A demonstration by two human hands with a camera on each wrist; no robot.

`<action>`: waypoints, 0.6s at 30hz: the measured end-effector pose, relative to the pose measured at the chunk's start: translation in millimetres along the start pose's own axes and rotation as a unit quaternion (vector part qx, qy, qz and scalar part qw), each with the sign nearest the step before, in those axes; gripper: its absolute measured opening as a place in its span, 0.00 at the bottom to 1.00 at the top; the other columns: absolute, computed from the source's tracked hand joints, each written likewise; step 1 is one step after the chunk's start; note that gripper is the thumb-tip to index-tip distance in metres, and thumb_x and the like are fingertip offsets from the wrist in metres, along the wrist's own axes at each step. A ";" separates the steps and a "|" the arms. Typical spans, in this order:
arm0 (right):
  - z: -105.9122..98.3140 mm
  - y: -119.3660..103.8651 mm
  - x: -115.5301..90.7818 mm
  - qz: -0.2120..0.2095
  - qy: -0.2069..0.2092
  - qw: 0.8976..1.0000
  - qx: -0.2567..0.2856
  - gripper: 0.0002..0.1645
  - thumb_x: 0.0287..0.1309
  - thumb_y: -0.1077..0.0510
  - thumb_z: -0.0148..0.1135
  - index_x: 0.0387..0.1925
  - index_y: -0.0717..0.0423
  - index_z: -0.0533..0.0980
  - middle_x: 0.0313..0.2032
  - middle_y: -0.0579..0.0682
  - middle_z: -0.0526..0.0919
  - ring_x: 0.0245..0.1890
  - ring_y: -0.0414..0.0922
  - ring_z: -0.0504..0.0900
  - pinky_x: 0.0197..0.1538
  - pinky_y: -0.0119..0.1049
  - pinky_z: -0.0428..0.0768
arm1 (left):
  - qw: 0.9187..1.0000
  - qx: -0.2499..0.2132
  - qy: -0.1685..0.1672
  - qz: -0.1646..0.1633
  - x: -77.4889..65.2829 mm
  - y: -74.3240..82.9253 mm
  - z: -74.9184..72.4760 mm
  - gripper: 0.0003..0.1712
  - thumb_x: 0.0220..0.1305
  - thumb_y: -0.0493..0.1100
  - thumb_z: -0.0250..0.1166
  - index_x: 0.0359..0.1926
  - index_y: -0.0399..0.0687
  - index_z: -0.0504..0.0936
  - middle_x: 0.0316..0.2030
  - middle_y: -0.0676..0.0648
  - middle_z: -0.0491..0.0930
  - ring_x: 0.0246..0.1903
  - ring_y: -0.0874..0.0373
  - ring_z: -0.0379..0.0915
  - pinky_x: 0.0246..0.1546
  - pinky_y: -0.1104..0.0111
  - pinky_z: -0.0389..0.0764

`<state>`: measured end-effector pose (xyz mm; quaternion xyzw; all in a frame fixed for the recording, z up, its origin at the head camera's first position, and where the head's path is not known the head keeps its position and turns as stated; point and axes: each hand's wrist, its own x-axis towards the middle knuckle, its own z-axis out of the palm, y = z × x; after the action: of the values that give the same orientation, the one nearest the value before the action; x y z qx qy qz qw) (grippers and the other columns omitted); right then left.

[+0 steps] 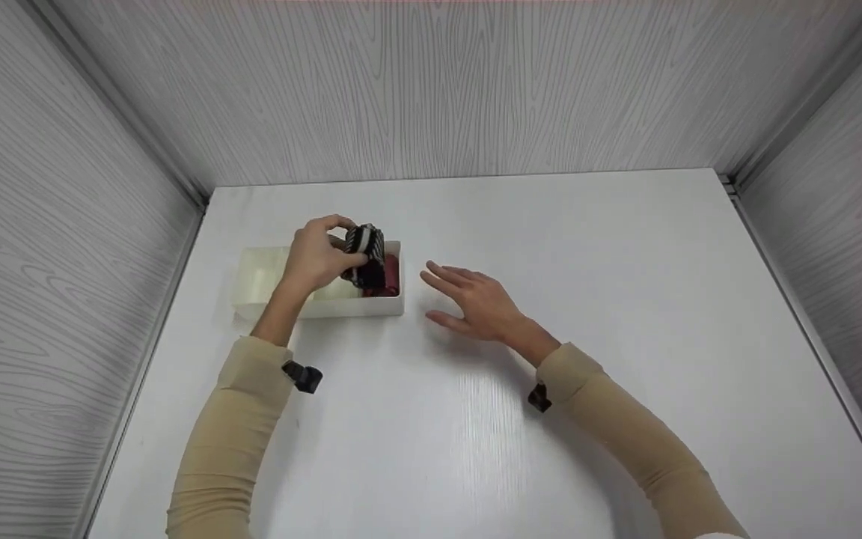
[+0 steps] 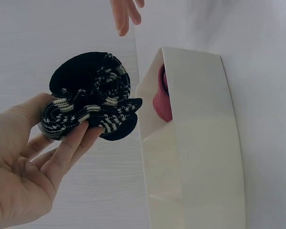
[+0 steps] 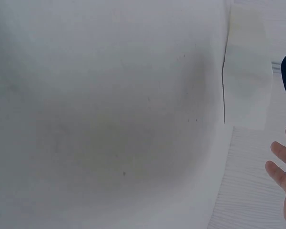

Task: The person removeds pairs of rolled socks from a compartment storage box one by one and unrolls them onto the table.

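Note:
My left hand (image 1: 319, 254) pinches a rolled black sock (image 1: 366, 254) with a white knitted pattern between thumb and fingers. In the head view it hangs over the right end of a white divided box (image 1: 341, 308). A red rolled cloth (image 1: 391, 277), probably another sock, sits in the box's right compartment, partly hidden behind the black one. The left wrist view shows the black sock (image 2: 90, 95) raised clear of the box rim, with the red roll (image 2: 163, 98) inside. To the right of the box, my right hand (image 1: 480, 303) hovers with fingers spread, holding nothing.
The box stands on a white table (image 1: 588, 254), toward its back left. Grey wood-grain panels (image 1: 438, 90) rise behind and on both sides. A small black device (image 1: 302, 376) is strapped at the left wrist, and another device (image 1: 539, 397) at the right.

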<state>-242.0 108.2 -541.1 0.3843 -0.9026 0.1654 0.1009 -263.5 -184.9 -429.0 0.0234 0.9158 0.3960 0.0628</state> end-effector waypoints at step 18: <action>-30.5 23.3 -73.1 0.068 0.106 0.985 0.121 0.40 0.68 0.46 0.69 0.76 0.51 0.69 0.72 0.52 0.78 0.68 0.55 0.81 0.66 0.56 0.82 | 0.995 -0.027 -0.014 0.093 -26.2 46.3 79.0 0.27 0.60 0.39 0.75 0.61 0.47 0.83 0.49 0.39 0.90 0.50 0.46 0.90 0.46 0.55 0.89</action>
<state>-207.3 183.1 -540.7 0.3120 -0.8842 0.3197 0.1369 -227.3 -98.5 -446.3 0.1119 0.8979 0.4239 0.0390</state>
